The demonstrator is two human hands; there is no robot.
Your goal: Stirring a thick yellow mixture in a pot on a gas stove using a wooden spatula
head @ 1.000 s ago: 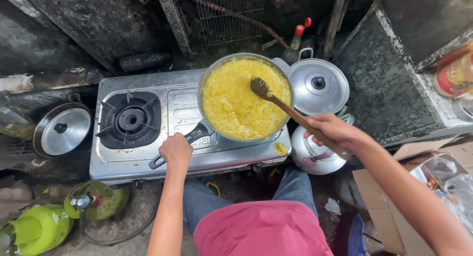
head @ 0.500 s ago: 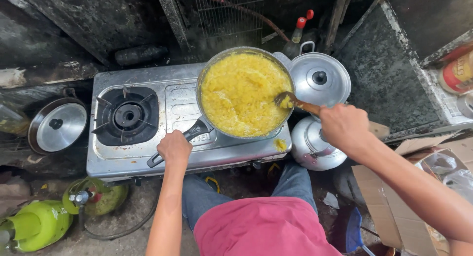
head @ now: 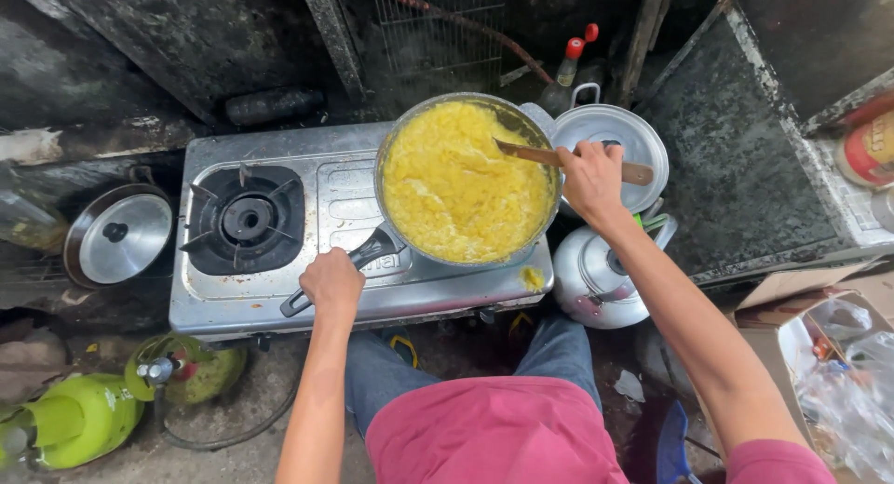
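A metal pan (head: 534,126) full of yellow mash (head: 461,181) sits on the right burner of a steel two-burner stove (head: 335,200). My left hand (head: 331,281) grips the pan's black handle (head: 372,251) at the stove's front. My right hand (head: 590,179) holds a wooden spatula (head: 531,154) at the pan's right rim, its blade lying in the mash near the far right edge.
The left burner (head: 245,218) is bare. A lidded aluminium pot (head: 633,140) and a kettle (head: 596,275) stand right of the stove. A pan lid (head: 119,237) lies at the left. Green gas cylinders (head: 79,414) stand on the floor. Two red-capped bottles (head: 570,60) stand behind.
My right hand has swung the spatula from the middle of the mash to the pan's right rim and turned it flatter. My left hand stays on the handle.
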